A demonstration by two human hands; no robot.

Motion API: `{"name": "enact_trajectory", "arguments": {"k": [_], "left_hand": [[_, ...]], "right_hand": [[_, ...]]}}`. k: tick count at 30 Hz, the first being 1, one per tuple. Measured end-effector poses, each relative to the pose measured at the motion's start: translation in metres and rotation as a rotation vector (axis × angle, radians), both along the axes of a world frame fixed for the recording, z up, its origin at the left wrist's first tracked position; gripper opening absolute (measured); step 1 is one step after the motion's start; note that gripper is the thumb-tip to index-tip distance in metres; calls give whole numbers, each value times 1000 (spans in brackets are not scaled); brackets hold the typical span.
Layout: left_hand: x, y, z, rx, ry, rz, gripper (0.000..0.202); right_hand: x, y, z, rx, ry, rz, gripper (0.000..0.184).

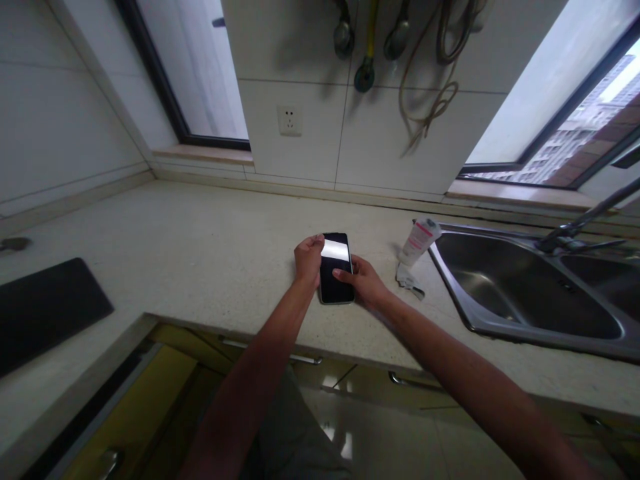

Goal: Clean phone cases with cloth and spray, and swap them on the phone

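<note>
A black smartphone (336,280) is held between my two hands over the pale countertop, its dark screen facing up with a bright reflection near the top. My left hand (309,259) grips its left edge near the upper corner, fingers curled. On the other side my right hand (367,281) holds the right edge, the thumb lying across the screen and the other fingers partly hidden behind the phone. To the right of my right hand stands a white tube with pink print (420,241), slightly tilted. Beside its base lies a small grey-white item (411,281) that I cannot make out.
A steel double sink (465,313) with a tap (565,235) is set into the counter (225,267) at right. A black flat slab (55,307) lies at far left. Pipe fittings and a wall socket (290,121) are on the tiled wall. Cabinet handles line the front edge below.
</note>
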State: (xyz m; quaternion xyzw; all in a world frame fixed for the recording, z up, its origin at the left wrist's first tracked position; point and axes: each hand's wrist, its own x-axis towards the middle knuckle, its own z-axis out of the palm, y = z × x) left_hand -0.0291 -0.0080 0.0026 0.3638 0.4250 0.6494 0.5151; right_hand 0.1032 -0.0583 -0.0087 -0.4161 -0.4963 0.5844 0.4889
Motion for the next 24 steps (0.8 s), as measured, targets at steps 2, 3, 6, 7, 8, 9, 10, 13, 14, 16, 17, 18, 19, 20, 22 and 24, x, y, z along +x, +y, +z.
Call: {"name": "enact_trajectory", "arguments": {"k": [2,3,6,7,8,9,10,13,14,16,17,18,19,20,22,24], "left_hand": [[2,-2,3,70,6,-26,32],[4,-3,4,100,-10,-48,35],[7,-8,8,114,-76,-155,43],[7,-9,8,85,-78,-211,45],[7,-11,8,38,-67,-273,46],[7,-12,8,-19,-43,-339,46],[6,-14,7,-76,-11,-401,45],[2,-17,5,-173,72,-522,37],[1,-18,4,-179,90,-539,35],[1,-19,2,-179,124,-530,32],[1,-19,2,-183,141,-506,30],[1,-19,1,-191,159,-480,29],[1,-19,0,-199,175,-455,28],[1,-18,0,-204,191,-433,29],[2,-18,-1,-204,223,-408,31],[3,-16,-1,-183,255,-409,34]], "right_hand": [[0,0,2,34,-30,-47,51],[0,0,2,54,-42,-69,51],[2,2,4,120,-33,-148,47],[3,4,4,140,-14,-189,46],[5,6,4,161,9,-235,46],[8,9,4,177,30,-284,46],[11,12,5,190,43,-326,47],[20,19,5,215,36,-426,46],[23,20,6,218,31,-450,45],[25,22,5,208,31,-469,44],[26,23,5,198,33,-468,44],[26,23,4,187,34,-464,45],[25,23,3,178,33,-457,46],[25,24,3,170,32,-452,46],[24,24,2,148,36,-438,46],[26,26,2,114,60,-417,44]]}}
